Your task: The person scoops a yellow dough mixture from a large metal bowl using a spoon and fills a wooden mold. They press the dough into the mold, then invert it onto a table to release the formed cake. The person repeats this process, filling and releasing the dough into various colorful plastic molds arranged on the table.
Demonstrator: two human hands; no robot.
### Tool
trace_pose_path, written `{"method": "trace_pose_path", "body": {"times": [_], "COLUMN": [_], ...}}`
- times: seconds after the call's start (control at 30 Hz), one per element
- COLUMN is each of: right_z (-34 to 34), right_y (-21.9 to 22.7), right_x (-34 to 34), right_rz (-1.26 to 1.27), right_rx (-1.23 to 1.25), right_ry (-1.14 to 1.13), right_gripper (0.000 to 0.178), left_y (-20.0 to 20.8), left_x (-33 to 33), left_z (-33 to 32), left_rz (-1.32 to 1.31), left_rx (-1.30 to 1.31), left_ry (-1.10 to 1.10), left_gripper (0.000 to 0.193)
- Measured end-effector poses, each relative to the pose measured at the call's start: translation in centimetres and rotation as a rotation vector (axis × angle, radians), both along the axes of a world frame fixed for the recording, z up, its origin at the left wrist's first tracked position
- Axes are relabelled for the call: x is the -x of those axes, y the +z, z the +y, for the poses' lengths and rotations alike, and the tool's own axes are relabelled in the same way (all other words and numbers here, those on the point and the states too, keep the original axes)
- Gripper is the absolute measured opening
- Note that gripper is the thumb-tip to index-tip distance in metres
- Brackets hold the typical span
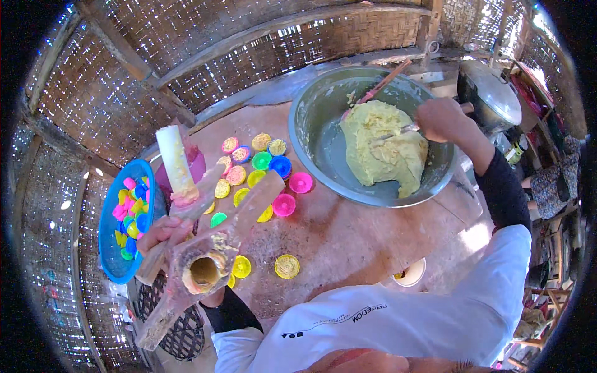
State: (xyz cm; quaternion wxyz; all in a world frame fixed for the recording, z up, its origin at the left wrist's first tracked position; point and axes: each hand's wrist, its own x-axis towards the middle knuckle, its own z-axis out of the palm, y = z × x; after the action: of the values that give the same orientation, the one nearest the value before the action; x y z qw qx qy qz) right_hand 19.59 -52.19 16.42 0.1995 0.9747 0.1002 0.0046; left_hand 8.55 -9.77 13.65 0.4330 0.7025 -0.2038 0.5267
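Note:
My left hand (166,233) is closed around a wooden hand press (261,194), raised above the table's left side. A round hole (203,271) in one arm of the press faces up, with dough smeared round its rim. From the other arm stands a white plunger (175,158), also streaked with dough. My right hand (444,118) grips the handle of a metal utensil (405,129) whose far end is in the pale yellow dough (379,152); its tip is hidden. The dough lies in a large green-grey basin (323,180).
Several small colourful molds (280,166) stand left of the basin, some filled with dough strands. A blue tub (109,245) of molds sits at far left. A pink-ended spatula (385,81) leans in the basin. A white cup (410,273) stands near me, a lidded pot (491,96) at far right.

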Motion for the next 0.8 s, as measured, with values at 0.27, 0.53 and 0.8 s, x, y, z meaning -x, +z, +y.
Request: {"method": "trace_pose_path", "body": {"times": [0.27,0.53,0.8], "right_z": [-0.9,-0.3,2.7], "right_y": [-0.8,-6.3,-7.7], "right_x": [-2.2,-3.2,1.9], "right_rz": [-0.041,0.12,0.232], "right_rx": [-0.053,-0.106,0.009], "right_ry": [-0.004,0.169,0.271], "right_gripper": [0.013,0.017,0.013], "left_y": [0.2,-0.9,-1.0], "left_x": [1.5,0.0,-0.4], "left_z": [0.8,0.6,-0.2], "left_rz": [0.103,0.126,0.17], "left_rx": [-0.062,0.216,0.134], "left_ry": [0.412,0.103,-0.094], "left_gripper": [0.036,0.03,0.032]}}
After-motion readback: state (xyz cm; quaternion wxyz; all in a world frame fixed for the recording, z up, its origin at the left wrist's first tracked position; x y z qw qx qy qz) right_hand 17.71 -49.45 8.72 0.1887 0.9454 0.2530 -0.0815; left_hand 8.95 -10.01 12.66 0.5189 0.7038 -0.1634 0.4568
